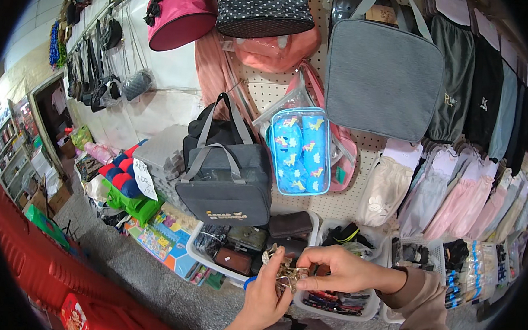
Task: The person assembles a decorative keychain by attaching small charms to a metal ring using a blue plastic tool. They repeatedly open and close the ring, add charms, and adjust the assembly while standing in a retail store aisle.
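Between my two hands is a tangled bunch of small shiny metal pieces (288, 279), gold and silver in tone; their exact kind is too small to make out. My left hand (263, 297) is closed around its near side, thumb and fingers raised. From the right, my right hand (341, 270) pinches at the bunch with thumb and forefinger. Just beyond and below the hands sits a white plastic bin (195, 245) holding several dark pouches, among them a brown case (234, 260). A blue edge of something (248, 282) shows beside my left hand.
Hanging over the bins are a dark grey handbag (226, 190), a clear-and-blue pouch (302, 150) and a large grey bag (384, 78). Packaged sleeves (390, 182) hang at the right, above more bins (345, 312). Red suitcases (46, 260) stand at the lower left.
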Demonstrator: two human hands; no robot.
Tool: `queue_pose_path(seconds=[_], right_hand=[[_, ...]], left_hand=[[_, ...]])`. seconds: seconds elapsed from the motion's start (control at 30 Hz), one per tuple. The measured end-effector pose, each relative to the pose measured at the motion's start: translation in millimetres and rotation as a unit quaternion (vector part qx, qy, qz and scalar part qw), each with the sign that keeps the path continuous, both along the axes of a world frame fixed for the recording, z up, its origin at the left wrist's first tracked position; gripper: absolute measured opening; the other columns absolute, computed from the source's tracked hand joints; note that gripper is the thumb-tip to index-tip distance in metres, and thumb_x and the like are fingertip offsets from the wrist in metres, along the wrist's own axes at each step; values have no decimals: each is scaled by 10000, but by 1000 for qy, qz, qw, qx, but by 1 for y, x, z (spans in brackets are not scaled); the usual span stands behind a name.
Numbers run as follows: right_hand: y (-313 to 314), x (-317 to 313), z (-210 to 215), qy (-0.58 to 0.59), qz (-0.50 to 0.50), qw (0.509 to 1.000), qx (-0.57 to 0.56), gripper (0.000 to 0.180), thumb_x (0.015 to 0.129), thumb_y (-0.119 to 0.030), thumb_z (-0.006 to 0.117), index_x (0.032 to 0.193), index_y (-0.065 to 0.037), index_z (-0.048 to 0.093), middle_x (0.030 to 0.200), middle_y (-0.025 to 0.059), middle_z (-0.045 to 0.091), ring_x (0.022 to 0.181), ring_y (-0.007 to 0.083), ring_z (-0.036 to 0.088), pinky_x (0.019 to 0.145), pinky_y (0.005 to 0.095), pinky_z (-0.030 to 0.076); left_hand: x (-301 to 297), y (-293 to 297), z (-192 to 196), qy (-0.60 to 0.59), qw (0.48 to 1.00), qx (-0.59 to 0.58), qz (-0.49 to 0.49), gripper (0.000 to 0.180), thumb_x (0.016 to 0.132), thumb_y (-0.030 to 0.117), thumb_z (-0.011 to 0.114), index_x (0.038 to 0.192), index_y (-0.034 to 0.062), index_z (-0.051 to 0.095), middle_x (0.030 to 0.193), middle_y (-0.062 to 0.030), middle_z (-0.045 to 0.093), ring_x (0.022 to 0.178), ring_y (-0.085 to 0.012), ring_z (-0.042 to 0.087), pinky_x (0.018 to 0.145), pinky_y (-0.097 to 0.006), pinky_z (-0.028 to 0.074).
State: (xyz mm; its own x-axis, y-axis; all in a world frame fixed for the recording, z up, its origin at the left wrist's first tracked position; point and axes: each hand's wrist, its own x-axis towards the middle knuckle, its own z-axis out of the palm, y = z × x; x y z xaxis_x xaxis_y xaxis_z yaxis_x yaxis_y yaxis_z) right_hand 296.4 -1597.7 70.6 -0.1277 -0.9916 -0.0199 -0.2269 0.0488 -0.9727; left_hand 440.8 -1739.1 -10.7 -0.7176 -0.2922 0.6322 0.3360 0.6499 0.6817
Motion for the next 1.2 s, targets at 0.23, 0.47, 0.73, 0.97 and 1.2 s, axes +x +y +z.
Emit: queue_pose_path(seconds=[0.23, 0.47, 0.73, 0.97, 1.2], right_hand=[[-15, 0, -3, 63, -63, 996, -25, 174, 966, -125, 640, 1043, 25, 597, 836, 3, 604, 739, 35, 528, 615, 216, 436], [-15, 4, 10, 197, -108, 970, -95, 255, 935, -243, 675, 977, 0, 612, 794, 97, 638, 693, 165, 624, 627, 306, 499], [-10, -1, 16, 231, -123, 962, -83, 160, 926, -125, 652, 989, 16, 611, 829, 68, 639, 676, 149, 614, 601, 282, 487], [-3, 8, 27, 330, -191, 915, -132, 159, 880, -73, 612, 985, 26, 544, 775, 163, 591, 685, 352, 623, 586, 423, 481], [5, 1, 36, 495, -237, 820, -162, 168, 853, -111, 697, 975, -18, 629, 733, 101, 595, 620, 276, 618, 516, 362, 494]], left_hand=[[-6, -20, 7, -2, 999, -38, 3, 784, 795, 29, 713, 1474, -13, 322, 1211, -239, 593, 926, -377, 666, 731, -400, 553], [-15, -33, 18, 9, 990, -135, 29, 833, 748, 49, 780, 1466, 2, 360, 1149, -228, 601, 842, -336, 664, 640, -373, 538], [-25, -38, 29, 37, 982, -186, 22, 816, 677, 31, 805, 1421, 42, 468, 1087, -181, 624, 720, -284, 644, 564, -354, 518], [-33, -34, 44, 50, 965, -248, 68, 827, 664, 1, 798, 1420, 73, 471, 1003, -154, 621, 736, -309, 648, 566, -384, 506], [-41, -31, 55, 9, 964, -247, 99, 810, 677, 25, 802, 1424, 108, 501, 822, -74, 534, 558, -218, 558, 464, -337, 464]])
